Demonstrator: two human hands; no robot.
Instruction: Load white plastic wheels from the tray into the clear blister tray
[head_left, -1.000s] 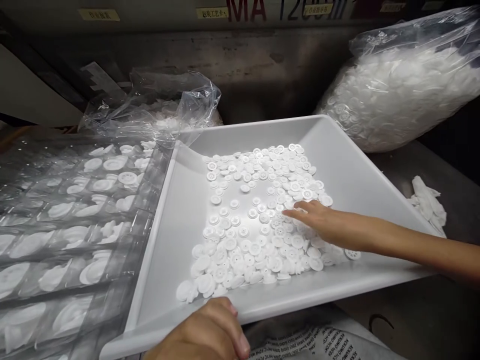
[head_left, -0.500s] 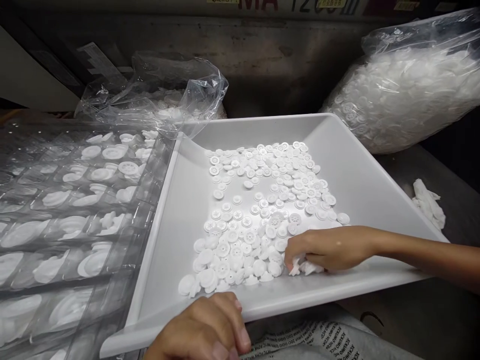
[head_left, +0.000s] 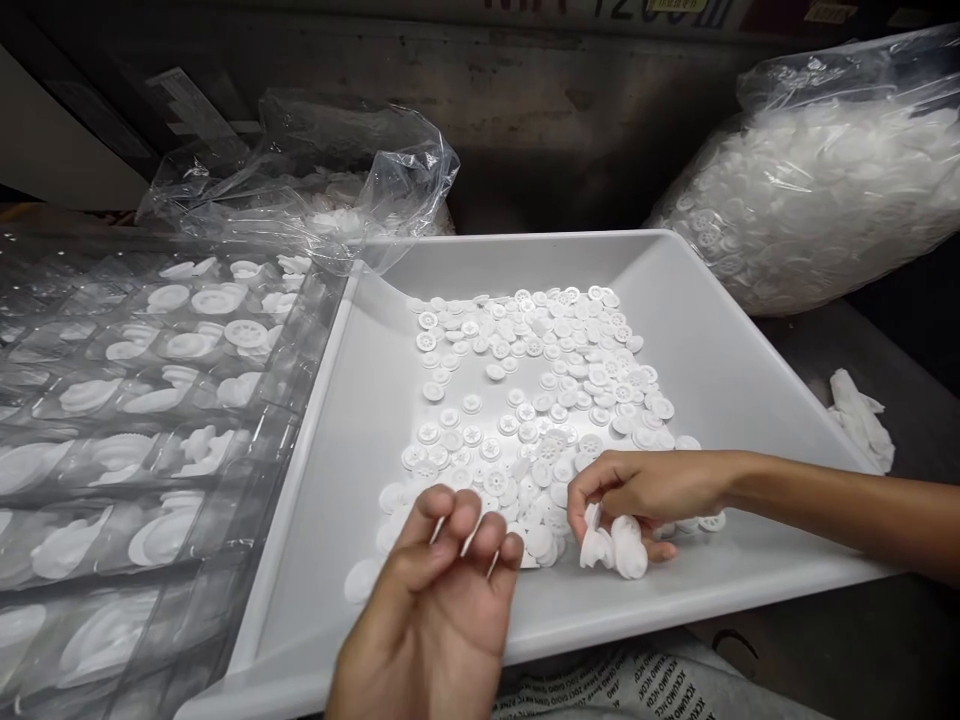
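A grey-white tray (head_left: 757, 390) holds many small round white plastic parts (head_left: 495, 480), some with spoked, wheel-like faces. My right hand (head_left: 637, 500) is curled over the tray's near right side, its fingers closed around a few white plastic pieces (head_left: 619, 548) that show below the palm. Palm up, my left hand (head_left: 450, 600) is above the near edge of the tray. Its fingers are bent and apart, and nothing lies in it. Part of the pile is hidden behind both hands.
Left of the tray, a clear plastic blister tray (head_left: 247, 470) has white parts in its pockets. An opened clear bag (head_left: 375, 190) lies behind. A full bag of white parts (head_left: 832, 200) leans at the back right, near a crumpled white cloth or tissue (head_left: 859, 420).
My left hand has risen from the tray's near edge and turned palm up. My right hand has lifted slightly from the pile with white pieces in its fingers.
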